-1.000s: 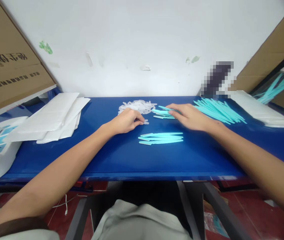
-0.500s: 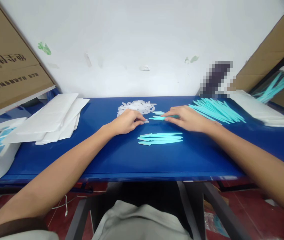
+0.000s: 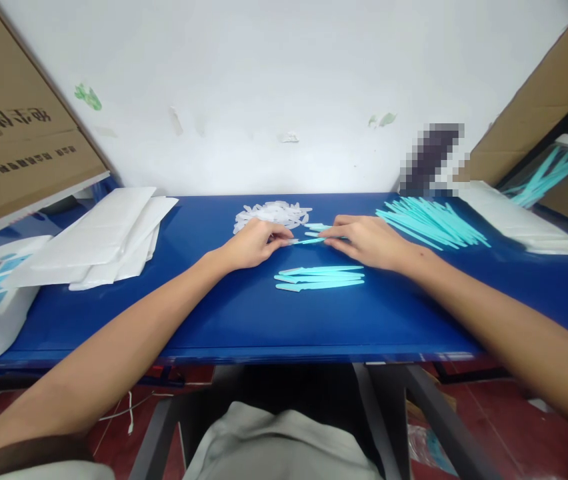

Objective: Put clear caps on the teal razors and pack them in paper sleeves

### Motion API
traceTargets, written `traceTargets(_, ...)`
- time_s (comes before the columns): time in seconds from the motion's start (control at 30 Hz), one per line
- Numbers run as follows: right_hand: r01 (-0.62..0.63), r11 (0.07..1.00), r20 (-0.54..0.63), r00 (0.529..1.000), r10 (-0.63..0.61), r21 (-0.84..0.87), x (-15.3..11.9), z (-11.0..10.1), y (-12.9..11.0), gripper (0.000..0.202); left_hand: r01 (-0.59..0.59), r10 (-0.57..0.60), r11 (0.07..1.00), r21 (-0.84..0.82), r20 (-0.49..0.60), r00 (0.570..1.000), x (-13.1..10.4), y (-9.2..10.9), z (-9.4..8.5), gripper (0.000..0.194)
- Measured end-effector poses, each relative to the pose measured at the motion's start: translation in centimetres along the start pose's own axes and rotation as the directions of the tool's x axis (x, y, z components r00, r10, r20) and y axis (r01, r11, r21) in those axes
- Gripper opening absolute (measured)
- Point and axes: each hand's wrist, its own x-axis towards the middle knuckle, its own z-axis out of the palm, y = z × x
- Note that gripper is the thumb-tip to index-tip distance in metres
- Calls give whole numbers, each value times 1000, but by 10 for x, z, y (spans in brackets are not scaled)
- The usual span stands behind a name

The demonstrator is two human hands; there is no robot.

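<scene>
My left hand (image 3: pixel 254 244) pinches a small translucent blade cap (image 3: pixel 293 241) between thumb and fingertips. Held in the closed fingers of my right hand (image 3: pixel 364 241) is a turquoise eyebrow razor (image 3: pixel 313 241), its tip meeting the cap; how far it sits inside is too small to tell. Behind my left hand lies a heap of translucent caps (image 3: pixel 277 212). A couple more razors (image 3: pixel 317 227) rest just beyond my right fingertips. Nearer to me, several razors (image 3: pixel 321 277) lie side by side, their blade ends pointing left.
A pile of turquoise razors (image 3: pixel 431 221) lies right of my right hand. White pouches (image 3: pixel 99 233) are stacked at the left, more white sheets (image 3: pixel 529 223) at the right. Cardboard boxes (image 3: pixel 29 120) flank the blue table (image 3: pixel 244 320), and a white wall (image 3: pixel 284 80) stands behind.
My right hand has brought the razor down and slightly left, so its tip now meets the cap. My left hand has stayed nearly still with the cap.
</scene>
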Motion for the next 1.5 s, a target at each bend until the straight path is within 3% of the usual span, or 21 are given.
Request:
traceTargets(0.1, -6, 1000, -6, 1000, 6, 1, 0, -1, -1, 40, 10, -11, 999, -42, -31, 999, 1, 1, 3, 18)
traceTargets(0.43, -95, 994, -51, 994, 93, -45, -1, -5, 3, 41, 12, -10, 998, 67, -35, 999, 4, -2, 6, 20)
traceTargets(0.7, -91, 993, 22, 995, 93, -77, 2, -5, -4, 42, 35, -31, 996, 77, -45, 999, 4, 2, 7, 19)
traceTargets(1.13, -11, 998, -2, 1000, 11, -62, 6, 2, -5, 37, -24, 24, 997, 79, 0, 1000, 5, -8, 6, 20)
traceTargets(1.5, 1, 999, 14, 1000, -1, -52, 7, 2, -12, 38, -10, 12, 999, 47, -36, 999, 5, -2, 9, 18)
